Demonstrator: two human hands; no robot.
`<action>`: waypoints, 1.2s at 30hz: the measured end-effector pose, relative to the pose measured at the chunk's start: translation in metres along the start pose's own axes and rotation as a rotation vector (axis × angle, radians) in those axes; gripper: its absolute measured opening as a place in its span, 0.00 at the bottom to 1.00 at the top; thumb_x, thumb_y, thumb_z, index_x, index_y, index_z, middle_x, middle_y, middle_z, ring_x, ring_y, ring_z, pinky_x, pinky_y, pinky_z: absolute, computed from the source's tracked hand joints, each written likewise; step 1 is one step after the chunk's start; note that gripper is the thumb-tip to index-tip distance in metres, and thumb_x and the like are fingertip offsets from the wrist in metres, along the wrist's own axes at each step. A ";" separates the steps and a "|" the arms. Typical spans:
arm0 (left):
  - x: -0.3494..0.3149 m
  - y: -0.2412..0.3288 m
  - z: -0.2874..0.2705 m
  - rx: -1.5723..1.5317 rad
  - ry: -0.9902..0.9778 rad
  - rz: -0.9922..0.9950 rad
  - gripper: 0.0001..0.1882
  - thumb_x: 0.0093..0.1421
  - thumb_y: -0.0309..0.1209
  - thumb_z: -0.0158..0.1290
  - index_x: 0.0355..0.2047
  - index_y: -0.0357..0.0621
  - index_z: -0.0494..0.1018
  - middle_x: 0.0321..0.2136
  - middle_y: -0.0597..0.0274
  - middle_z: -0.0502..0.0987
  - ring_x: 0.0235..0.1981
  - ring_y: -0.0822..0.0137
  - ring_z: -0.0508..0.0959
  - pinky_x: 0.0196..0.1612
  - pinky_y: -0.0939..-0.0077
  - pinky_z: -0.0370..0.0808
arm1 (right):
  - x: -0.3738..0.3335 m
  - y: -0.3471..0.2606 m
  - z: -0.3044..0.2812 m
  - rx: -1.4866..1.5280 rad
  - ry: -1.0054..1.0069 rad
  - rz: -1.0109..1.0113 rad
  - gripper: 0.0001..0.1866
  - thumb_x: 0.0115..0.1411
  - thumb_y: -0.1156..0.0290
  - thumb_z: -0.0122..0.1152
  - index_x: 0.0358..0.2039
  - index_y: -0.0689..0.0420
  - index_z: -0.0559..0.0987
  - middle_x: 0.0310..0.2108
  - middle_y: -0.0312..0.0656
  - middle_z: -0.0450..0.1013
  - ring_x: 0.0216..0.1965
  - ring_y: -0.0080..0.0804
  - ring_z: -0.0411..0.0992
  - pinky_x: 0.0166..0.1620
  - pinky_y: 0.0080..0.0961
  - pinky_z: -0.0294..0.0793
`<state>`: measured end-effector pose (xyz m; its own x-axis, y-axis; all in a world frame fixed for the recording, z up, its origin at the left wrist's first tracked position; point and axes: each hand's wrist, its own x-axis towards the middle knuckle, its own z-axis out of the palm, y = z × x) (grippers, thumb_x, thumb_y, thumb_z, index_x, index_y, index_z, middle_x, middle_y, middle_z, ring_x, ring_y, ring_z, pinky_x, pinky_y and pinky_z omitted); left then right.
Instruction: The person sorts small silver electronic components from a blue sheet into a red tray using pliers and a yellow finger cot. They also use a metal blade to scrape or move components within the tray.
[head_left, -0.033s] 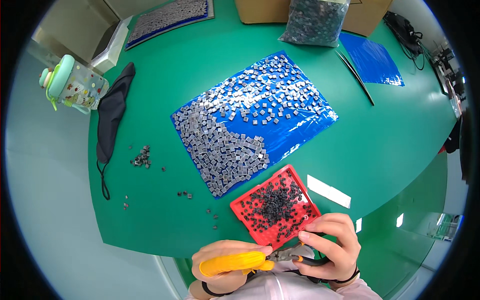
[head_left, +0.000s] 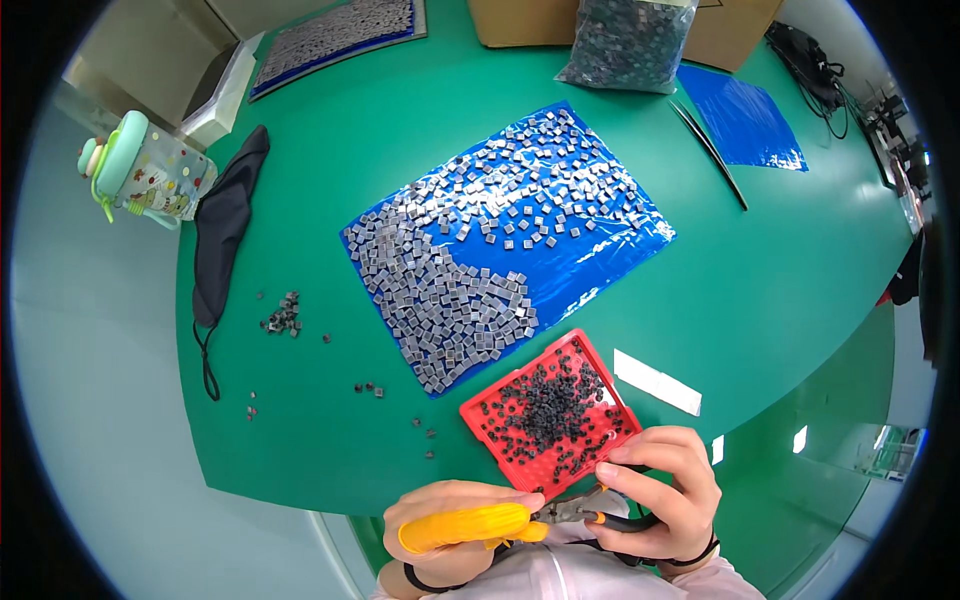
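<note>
My right hand (head_left: 668, 495) is closed around pliers (head_left: 570, 507) with black and orange handles, just below the near edge of a red tray (head_left: 478, 420). The pliers' jaws point left toward my left hand (head_left: 455, 530). Yellow covers wrap some fingers of that hand, which is closed in a pinch at the jaws. What it pinches is mostly hidden; only a small dark bit shows by the fingertips. Many small black parts (head_left: 550, 412) lie heaped and scattered in the tray.
Beyond the tray, a blue sheet (head_left: 575, 268) bears many small grey square pieces (head_left: 440, 310). Loose dark pieces (head_left: 285, 315) lie at left, near a black pouch (head_left: 222, 235) and a bottle (head_left: 160, 175). Tweezers (head_left: 715, 155), a filled bag (head_left: 630, 45) and a white strip (head_left: 657, 382) are rightward.
</note>
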<state>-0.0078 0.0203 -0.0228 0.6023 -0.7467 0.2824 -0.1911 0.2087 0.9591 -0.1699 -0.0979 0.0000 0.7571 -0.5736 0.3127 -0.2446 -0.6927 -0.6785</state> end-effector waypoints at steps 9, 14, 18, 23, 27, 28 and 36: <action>-0.002 0.006 0.005 -0.284 0.041 -0.215 0.12 0.43 0.18 0.64 0.31 0.32 0.79 0.33 0.54 0.81 0.29 0.65 0.81 0.30 0.80 0.78 | -0.006 0.001 0.003 0.018 0.096 -0.039 0.26 0.29 0.68 0.73 0.36 0.53 0.81 0.35 0.39 0.73 0.34 0.38 0.71 0.36 0.32 0.69; 0.005 -0.007 -0.004 -0.141 -0.179 -0.038 0.16 0.44 0.18 0.64 0.36 0.35 0.78 0.34 0.55 0.81 0.32 0.63 0.79 0.34 0.76 0.76 | -0.006 0.001 0.003 0.014 0.091 -0.026 0.26 0.28 0.69 0.73 0.35 0.53 0.81 0.34 0.39 0.73 0.33 0.37 0.71 0.35 0.32 0.69; -0.003 -0.007 -0.006 -0.125 -0.192 -0.024 0.16 0.43 0.15 0.59 0.35 0.37 0.76 0.33 0.59 0.79 0.32 0.62 0.77 0.35 0.73 0.74 | -0.005 0.001 0.004 0.022 0.077 -0.049 0.25 0.29 0.68 0.73 0.35 0.53 0.82 0.34 0.38 0.73 0.33 0.37 0.71 0.35 0.31 0.68; 0.001 -0.007 -0.013 -0.027 -0.381 0.007 0.15 0.41 0.16 0.55 0.33 0.39 0.73 0.29 0.61 0.73 0.29 0.59 0.70 0.32 0.70 0.68 | -0.001 0.007 0.004 0.045 0.026 -0.129 0.26 0.30 0.65 0.74 0.36 0.52 0.82 0.34 0.37 0.73 0.33 0.36 0.71 0.34 0.31 0.67; -0.003 -0.019 -0.016 -0.110 -0.525 0.012 0.13 0.42 0.17 0.53 0.32 0.39 0.71 0.27 0.60 0.69 0.26 0.58 0.65 0.30 0.69 0.64 | -0.001 0.006 0.004 0.051 0.019 -0.128 0.25 0.30 0.63 0.74 0.35 0.52 0.83 0.33 0.37 0.73 0.33 0.36 0.71 0.33 0.31 0.67; -0.003 -0.019 -0.017 -0.123 -0.545 0.026 0.13 0.43 0.17 0.52 0.32 0.39 0.70 0.27 0.60 0.69 0.25 0.58 0.64 0.29 0.68 0.63 | -0.002 0.005 0.005 0.059 0.026 -0.118 0.25 0.30 0.63 0.74 0.34 0.52 0.83 0.33 0.37 0.73 0.33 0.35 0.71 0.33 0.30 0.67; 0.001 -0.011 -0.020 -0.128 -0.494 -0.096 0.16 0.41 0.15 0.49 0.34 0.37 0.69 0.28 0.58 0.69 0.25 0.58 0.67 0.27 0.71 0.65 | 0.001 0.008 0.006 0.043 0.030 -0.149 0.25 0.28 0.62 0.74 0.33 0.52 0.83 0.33 0.37 0.73 0.32 0.35 0.71 0.31 0.30 0.66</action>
<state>0.0105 0.0293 -0.0327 0.1688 -0.9689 0.1811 -0.0381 0.1772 0.9834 -0.1675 -0.1013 -0.0087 0.7645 -0.4789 0.4315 -0.1038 -0.7521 -0.6509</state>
